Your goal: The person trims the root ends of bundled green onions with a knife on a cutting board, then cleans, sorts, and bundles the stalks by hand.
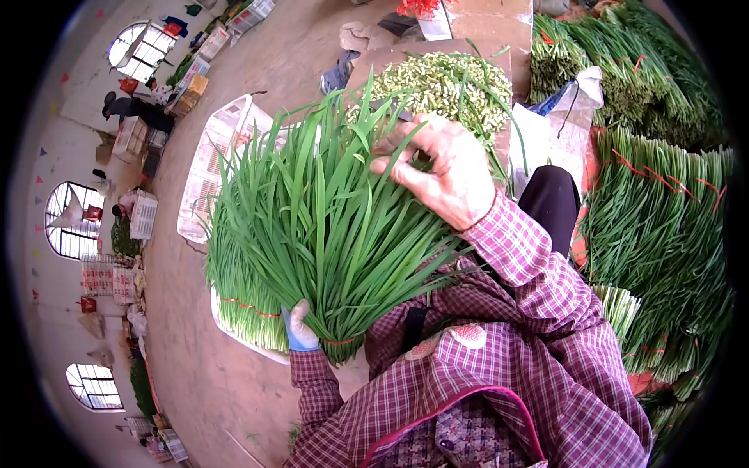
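Note:
A large bundle of long green leaves (328,226), tied near its base with a red band, is held in front of my body. My left hand (301,327), in a blue and grey glove, is closed round the side of the bundle's base. My right hand (441,168) is bare and raised at the leaf tips, thumb and fingers curled toward each other; whether a leaf lies between them is too small to tell. Behind the bundle, more tied green bunches (253,320) lie in a white crate (214,168).
Cut stem pieces (445,86) are heaped on cardboard (499,39) beyond my right hand. Stacked bundles of greens (663,210) fill the right side. People (140,109) are among crates (143,214) along the far left wall.

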`<state>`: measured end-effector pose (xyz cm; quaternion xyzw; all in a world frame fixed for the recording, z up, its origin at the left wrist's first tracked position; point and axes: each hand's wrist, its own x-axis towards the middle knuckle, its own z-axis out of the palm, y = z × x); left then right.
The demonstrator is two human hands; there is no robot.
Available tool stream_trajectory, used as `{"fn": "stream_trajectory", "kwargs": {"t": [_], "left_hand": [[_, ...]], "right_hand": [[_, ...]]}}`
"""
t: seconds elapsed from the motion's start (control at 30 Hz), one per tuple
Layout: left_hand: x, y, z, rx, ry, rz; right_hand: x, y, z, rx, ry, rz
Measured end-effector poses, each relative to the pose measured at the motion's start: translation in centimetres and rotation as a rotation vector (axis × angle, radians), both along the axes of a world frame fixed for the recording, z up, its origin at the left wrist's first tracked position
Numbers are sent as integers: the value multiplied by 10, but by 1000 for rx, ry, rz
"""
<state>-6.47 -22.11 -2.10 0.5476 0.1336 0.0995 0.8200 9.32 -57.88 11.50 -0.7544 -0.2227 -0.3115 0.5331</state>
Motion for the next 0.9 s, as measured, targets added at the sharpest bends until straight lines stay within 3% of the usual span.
{"fn": "stream_trajectory", "kwargs": {"t": [0.1,0.3,0.43,0.5,0.57,0.7,0.9], "left_hand": [[-2,13,-10,-21,-1,-25],[0,1,-5,-17,-25,-17],[1,16,-14,47,-41,-107],[-1,8,-9,14,-39,-70],[2,3,-6,-18,-32,-44],[4,-6,1,-49,-62,-60],[2,-1,-4,-69,-59,-83]], "right_hand": [[-3,9,-2,-169,39,-53],[7,26,-21,-132,-49,-88],[22,20,-27,676,475,246],[23,9,-20,694,435,263],[18,7,-17,393,283,289],[9,22,-8,1,171,40],[8,30,-6,-22,303,154]]}}
